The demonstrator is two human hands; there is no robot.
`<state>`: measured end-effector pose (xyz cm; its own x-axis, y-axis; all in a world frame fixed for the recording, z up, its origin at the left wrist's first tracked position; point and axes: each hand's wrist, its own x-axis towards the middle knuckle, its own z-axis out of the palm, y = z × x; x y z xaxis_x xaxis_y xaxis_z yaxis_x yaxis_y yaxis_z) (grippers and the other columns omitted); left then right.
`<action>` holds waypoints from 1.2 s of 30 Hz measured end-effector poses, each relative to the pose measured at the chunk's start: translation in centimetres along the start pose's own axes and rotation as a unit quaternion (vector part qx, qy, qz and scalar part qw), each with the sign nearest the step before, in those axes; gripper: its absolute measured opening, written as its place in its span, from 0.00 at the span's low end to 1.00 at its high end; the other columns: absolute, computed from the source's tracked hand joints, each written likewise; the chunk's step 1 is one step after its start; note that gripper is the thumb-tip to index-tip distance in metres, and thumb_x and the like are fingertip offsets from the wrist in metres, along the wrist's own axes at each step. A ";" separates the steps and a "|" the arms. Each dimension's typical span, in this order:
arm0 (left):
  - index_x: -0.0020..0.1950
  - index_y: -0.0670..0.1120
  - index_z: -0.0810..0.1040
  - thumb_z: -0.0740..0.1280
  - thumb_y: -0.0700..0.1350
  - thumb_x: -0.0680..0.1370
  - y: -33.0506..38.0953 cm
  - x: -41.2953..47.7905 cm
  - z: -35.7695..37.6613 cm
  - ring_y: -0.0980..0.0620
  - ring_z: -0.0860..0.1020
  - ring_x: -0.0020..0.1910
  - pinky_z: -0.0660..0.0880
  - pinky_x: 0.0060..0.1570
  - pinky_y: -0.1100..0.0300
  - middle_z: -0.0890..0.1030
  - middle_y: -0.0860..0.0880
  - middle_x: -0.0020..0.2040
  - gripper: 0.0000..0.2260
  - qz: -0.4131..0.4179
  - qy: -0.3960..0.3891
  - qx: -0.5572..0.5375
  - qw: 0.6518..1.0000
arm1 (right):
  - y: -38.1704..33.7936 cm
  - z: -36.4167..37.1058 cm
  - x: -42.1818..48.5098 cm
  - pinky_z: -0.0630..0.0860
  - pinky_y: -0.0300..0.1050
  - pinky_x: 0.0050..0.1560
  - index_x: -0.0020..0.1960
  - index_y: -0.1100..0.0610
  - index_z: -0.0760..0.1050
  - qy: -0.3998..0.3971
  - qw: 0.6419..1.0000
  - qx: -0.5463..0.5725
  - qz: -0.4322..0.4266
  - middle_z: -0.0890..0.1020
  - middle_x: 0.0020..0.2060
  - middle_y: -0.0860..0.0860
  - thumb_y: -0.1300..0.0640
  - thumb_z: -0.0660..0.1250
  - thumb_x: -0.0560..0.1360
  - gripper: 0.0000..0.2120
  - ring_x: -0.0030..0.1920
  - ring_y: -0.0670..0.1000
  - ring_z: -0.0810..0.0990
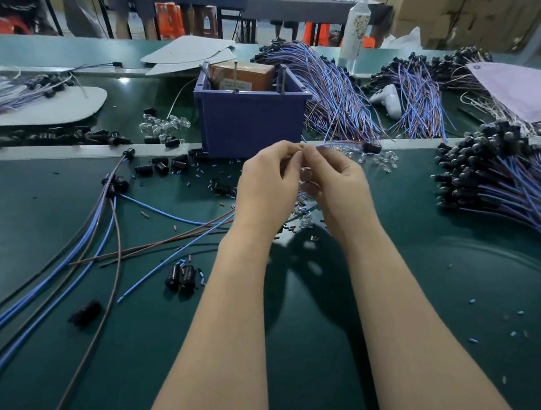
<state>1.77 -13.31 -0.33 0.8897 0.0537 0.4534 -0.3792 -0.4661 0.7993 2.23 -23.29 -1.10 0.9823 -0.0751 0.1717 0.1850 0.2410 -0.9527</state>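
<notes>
Green table (316,353) under forearms. My left hand (266,184), right hand (338,182) both pinch blue wire (336,143) end, raised before purple bin (251,121). Light, floppy, slippery — take hold near tip, not black socket (371,147).

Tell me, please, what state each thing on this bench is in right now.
left hand, fingers curled, pinching the blue wire's near end.
right hand, pinching that same end.
blue wire, held up, a black socket on its far end.
purple bin, upright, open-topped, a brown box inside.
bottle, standing upright.
wire bundle, lying flat at right.
</notes>
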 end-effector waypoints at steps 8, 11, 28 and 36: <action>0.50 0.45 0.81 0.64 0.44 0.79 -1.2 0.3 -0.5 0.45 0.78 0.45 0.75 0.49 0.54 0.82 0.49 0.42 0.07 -0.039 0.003 0.080 0.996 | -1.4 -3.6 1.0 0.70 0.32 0.26 0.41 0.54 0.75 0.329 0.924 0.187 -0.049 0.77 0.22 0.45 0.58 0.61 0.80 0.10 0.23 0.40 0.73; 0.50 0.44 0.80 0.64 0.43 0.79 -1.0 0.3 -0.3 0.46 0.77 0.45 0.75 0.49 0.52 0.80 0.49 0.42 0.06 -0.038 0.012 0.070 0.997 | -1.0 -2.8 0.9 0.74 0.33 0.30 0.42 0.54 0.75 0.271 0.947 0.171 -0.019 0.79 0.26 0.45 0.57 0.62 0.80 0.08 0.27 0.42 0.76; 0.50 0.44 0.79 0.63 0.44 0.79 -1.4 0.3 -0.2 0.48 0.76 0.43 0.73 0.46 0.58 0.77 0.52 0.39 0.06 -0.073 0.005 0.068 0.995 | -0.2 -1.2 0.8 0.77 0.34 0.34 0.42 0.55 0.74 0.194 0.971 0.137 -0.002 0.80 0.28 0.47 0.63 0.63 0.79 0.08 0.29 0.43 0.77; 0.49 0.45 0.78 0.63 0.44 0.79 -1.3 0.3 -0.1 0.48 0.76 0.41 0.73 0.45 0.58 0.78 0.51 0.39 0.06 -0.067 -0.003 0.069 0.995 | 0.4 -1.1 0.6 0.76 0.35 0.39 0.47 0.55 0.78 0.027 0.999 0.018 -0.010 0.79 0.35 0.49 0.65 0.62 0.78 0.09 0.36 0.44 0.78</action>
<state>2.48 -12.58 -1.23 0.9316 0.1186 0.3435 -0.2187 -0.5718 0.7907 2.83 -24.32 -1.68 0.9756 -0.1317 0.1758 0.2062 0.2732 -0.9396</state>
